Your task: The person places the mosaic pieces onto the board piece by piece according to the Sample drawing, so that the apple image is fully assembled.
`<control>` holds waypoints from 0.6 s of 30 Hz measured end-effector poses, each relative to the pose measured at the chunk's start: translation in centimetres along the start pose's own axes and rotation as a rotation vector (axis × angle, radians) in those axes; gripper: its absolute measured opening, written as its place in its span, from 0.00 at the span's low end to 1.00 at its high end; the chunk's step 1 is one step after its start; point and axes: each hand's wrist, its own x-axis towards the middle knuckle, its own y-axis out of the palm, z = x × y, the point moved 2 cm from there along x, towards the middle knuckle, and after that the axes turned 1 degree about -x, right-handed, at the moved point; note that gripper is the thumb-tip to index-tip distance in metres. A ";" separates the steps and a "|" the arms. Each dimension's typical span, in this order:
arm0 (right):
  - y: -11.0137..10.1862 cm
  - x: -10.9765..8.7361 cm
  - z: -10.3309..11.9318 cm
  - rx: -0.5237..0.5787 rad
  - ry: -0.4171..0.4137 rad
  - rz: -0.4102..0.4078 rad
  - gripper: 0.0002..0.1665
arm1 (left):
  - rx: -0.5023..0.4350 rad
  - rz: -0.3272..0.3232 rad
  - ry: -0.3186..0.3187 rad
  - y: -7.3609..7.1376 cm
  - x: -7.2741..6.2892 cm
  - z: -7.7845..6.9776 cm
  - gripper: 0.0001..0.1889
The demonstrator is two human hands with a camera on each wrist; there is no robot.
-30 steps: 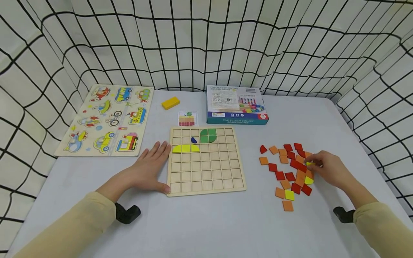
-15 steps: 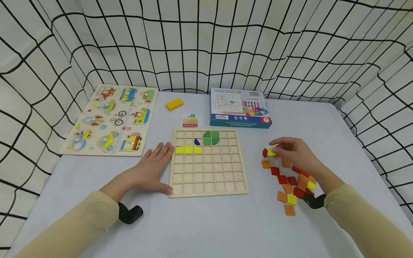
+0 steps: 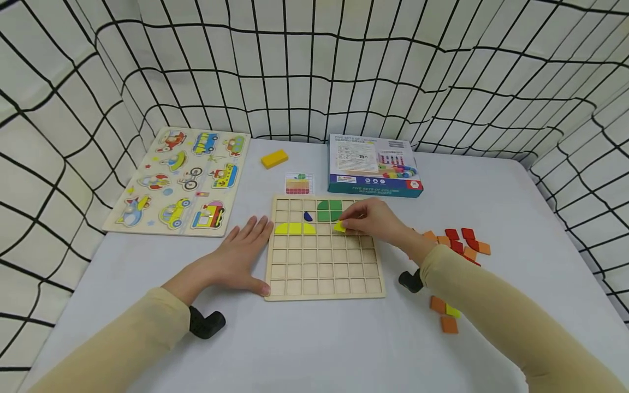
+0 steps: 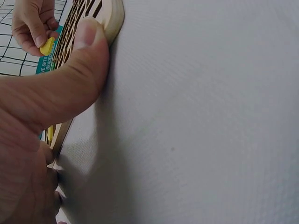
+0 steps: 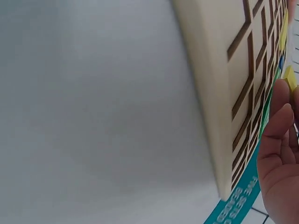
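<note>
1. The yellow tile [image 3: 339, 226], pinched in the right hand [image 3: 375, 221] over the grid board's [image 3: 324, 284] second row, looks light, stiff and smooth; its thin edges seem the best hold.
2. The board's cells hold a yellow strip [image 3: 295, 228], green pieces [image 3: 329, 210] and a blue piece [image 3: 308, 216]; most are vacant.
3. The left hand [image 3: 241, 256] lies flat, fingers straight, against the board's left edge on the counter [image 3: 314, 338].
4. Red and orange tiles [image 3: 462, 243] lie loose to the right.

The right hand [image 3: 378, 221] has left the loose tiles [image 3: 462, 243] at the right of the wooden grid board [image 3: 324, 273] and crossed onto the board, pinching a yellow tile [image 3: 339, 226] (picked from that pile) low over a cell just below the green pieces [image 3: 329, 210].
</note>
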 end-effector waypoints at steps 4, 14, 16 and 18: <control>1.1 1.1 1.2 -0.037 -0.016 0.016 0.09 | 0.001 -0.001 -0.001 0.0 0.0 -0.1 0.70; 2.6 2.1 2.7 -0.164 -0.070 0.039 0.09 | -0.008 0.006 -0.013 0.0 0.0 -0.1 0.71; 2.8 2.1 2.7 -0.186 -0.085 0.036 0.08 | -0.005 0.006 -0.013 0.0 0.0 0.0 0.71; 2.8 2.1 2.7 -0.204 -0.095 0.033 0.08 | -0.002 0.005 -0.013 0.0 0.0 0.0 0.71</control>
